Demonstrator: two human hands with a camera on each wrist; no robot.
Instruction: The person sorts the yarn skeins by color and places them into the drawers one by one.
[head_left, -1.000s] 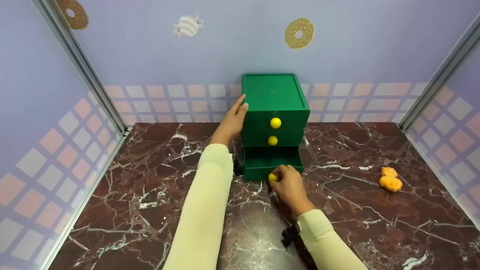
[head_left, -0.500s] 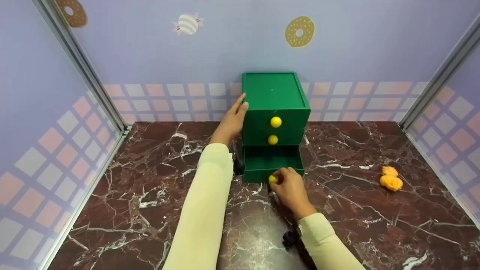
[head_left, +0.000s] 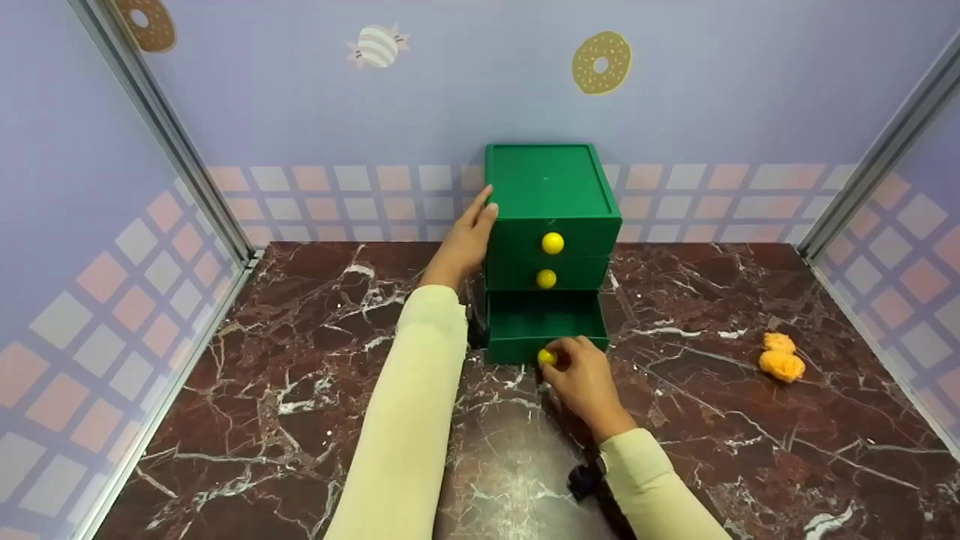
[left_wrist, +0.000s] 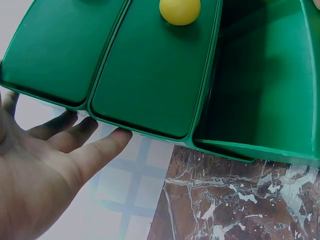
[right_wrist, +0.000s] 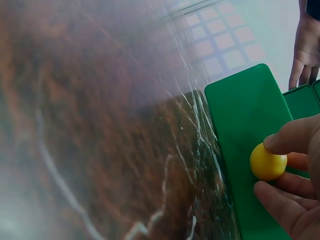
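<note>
A green three-drawer cabinet [head_left: 551, 180] stands against the back wall, with a round yellow knob on each drawer. Its bottom drawer [head_left: 546, 319] is pulled out, and the inside that shows is bare green. The top and middle drawers are closed. My right hand [head_left: 583, 379] pinches the bottom drawer's yellow knob [right_wrist: 268, 162] between thumb and fingers. On the cabinet's left side rests my left hand [head_left: 466, 241], its fingers extended; in the left wrist view the fingertips [left_wrist: 120, 136] touch the side wall next to the upper drawers.
An orange fluffy lump [head_left: 781, 358] of two rounded parts lies to the right on the dark red marbled table [head_left: 712, 435]. Wall panels with a pastel check pattern [head_left: 352, 195] enclose the table at the back and both sides.
The bottom drawer has come out slightly toward me, with my right hand on its knob. My left hand has stayed against the cabinet's side.
</note>
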